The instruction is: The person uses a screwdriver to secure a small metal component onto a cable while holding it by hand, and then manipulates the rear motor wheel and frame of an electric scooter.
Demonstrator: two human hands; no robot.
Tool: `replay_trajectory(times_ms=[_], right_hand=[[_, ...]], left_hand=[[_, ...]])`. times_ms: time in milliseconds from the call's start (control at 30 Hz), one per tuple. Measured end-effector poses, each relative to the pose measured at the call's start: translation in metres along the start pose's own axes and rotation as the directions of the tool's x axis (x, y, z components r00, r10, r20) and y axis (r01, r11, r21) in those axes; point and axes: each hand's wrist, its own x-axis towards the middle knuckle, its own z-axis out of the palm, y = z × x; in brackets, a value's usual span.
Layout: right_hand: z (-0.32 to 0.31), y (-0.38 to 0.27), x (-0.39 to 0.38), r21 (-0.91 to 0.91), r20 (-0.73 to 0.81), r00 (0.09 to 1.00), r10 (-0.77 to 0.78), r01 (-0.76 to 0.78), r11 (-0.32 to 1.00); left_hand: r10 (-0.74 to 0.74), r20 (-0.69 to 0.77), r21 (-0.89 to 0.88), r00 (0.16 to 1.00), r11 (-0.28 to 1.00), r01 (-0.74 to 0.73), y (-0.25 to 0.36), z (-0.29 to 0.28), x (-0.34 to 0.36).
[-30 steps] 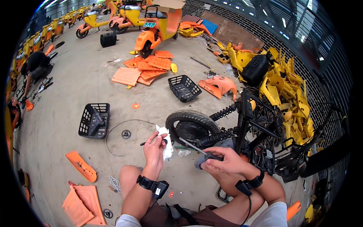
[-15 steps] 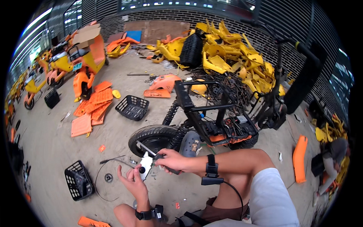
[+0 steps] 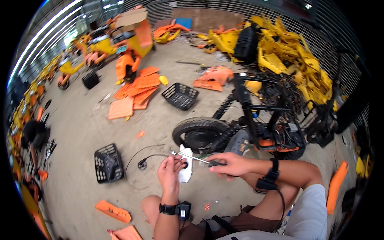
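Right now we hold a screwdriver (image 3: 199,159) in our right hand (image 3: 231,164), fingers wrapped tight around its dark handle, thin metal shaft pointing left toward our left hand (image 3: 170,173). Left fingers are pinched together on a small white part (image 3: 186,170), which sits just in front of our knees, above the concrete floor (image 3: 80,124) and just below the black wheel (image 3: 200,134) of the stripped scooter frame (image 3: 260,120). Shaft tip meets the left fingertips at the upper edge of the white part; we cannot tell if it sits in a screw head. A thin black cable (image 3: 140,164) loops on the floor just left of that hand.

Handling judgement: white part looks like light, stiff plastic, likely to twist or slip under tool pressure, so pinch it by the edges close to the tip. Screwdriver is rigid and light; grip belongs on the handle, shaft is thin and slick.

Around: black basket (image 3: 106,163) to the left, orange panels (image 3: 136,90) further off, yellow panel pile (image 3: 288,60) behind the frame.
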Motion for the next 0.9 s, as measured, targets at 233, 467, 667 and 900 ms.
replay_trajectory(times_ms=[233, 467, 667, 900], right_hand=[[-0.002, 0.008, 0.006, -0.057, 0.041, 0.998, -0.052, 0.055, 0.997], [-0.002, 0.001, 0.006, -0.231, 0.033, 0.992, -0.122, 0.126, 0.965], [-0.003, -0.002, 0.005, -0.25, 0.014, 0.992, -0.123, 0.123, 0.961], [0.002, 0.019, 0.009, -0.581, -0.045, 0.883, -0.468, 0.357, 0.731]], left_hand=[[0.033, 0.0, 0.037, 0.999, 0.999, -0.033, -0.002, -0.001, 0.002], [0.028, 0.008, 0.054, 1.0, 0.998, -0.028, 0.002, -0.002, 0.001], [0.023, 0.019, 0.034, 1.0, 0.999, -0.024, 0.003, 0.001, 0.001], [-0.012, 0.003, 0.073, 1.0, 0.997, 0.012, 0.003, -0.001, 0.001]])
